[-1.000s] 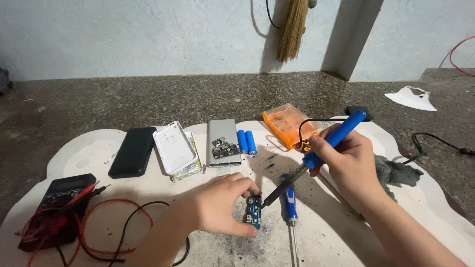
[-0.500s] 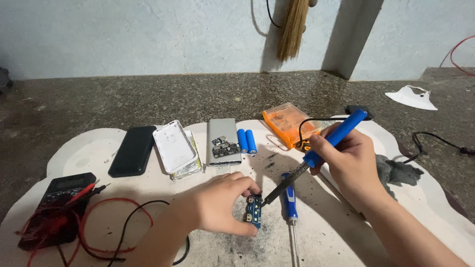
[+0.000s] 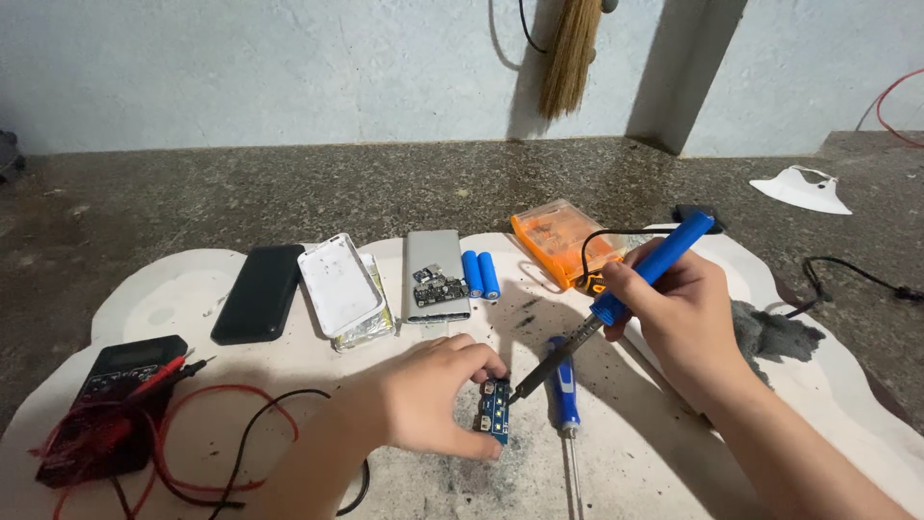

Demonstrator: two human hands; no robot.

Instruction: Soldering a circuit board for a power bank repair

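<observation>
My left hand (image 3: pixel 428 395) pinches a small blue circuit board (image 3: pixel 496 410) flat against the white mat (image 3: pixel 164 299). My right hand (image 3: pixel 674 313) grips a blue-handled soldering iron (image 3: pixel 635 270) like a pen. Its dark tip slants down-left and touches the upper edge of the board. A blue-handled screwdriver (image 3: pixel 566 395) lies on the mat just right of the board.
At the left sits a black multimeter (image 3: pixel 111 404) with red and black leads. Behind the hands lie a black phone (image 3: pixel 258 292), a white case (image 3: pixel 339 282), a grey metal case with a board (image 3: pixel 435 275), two blue cells (image 3: pixel 481 273), an orange box (image 3: pixel 568 241) and a grey rag (image 3: pixel 770 332).
The iron's tip has crept a little closer onto the board. Both hands otherwise hold their places.
</observation>
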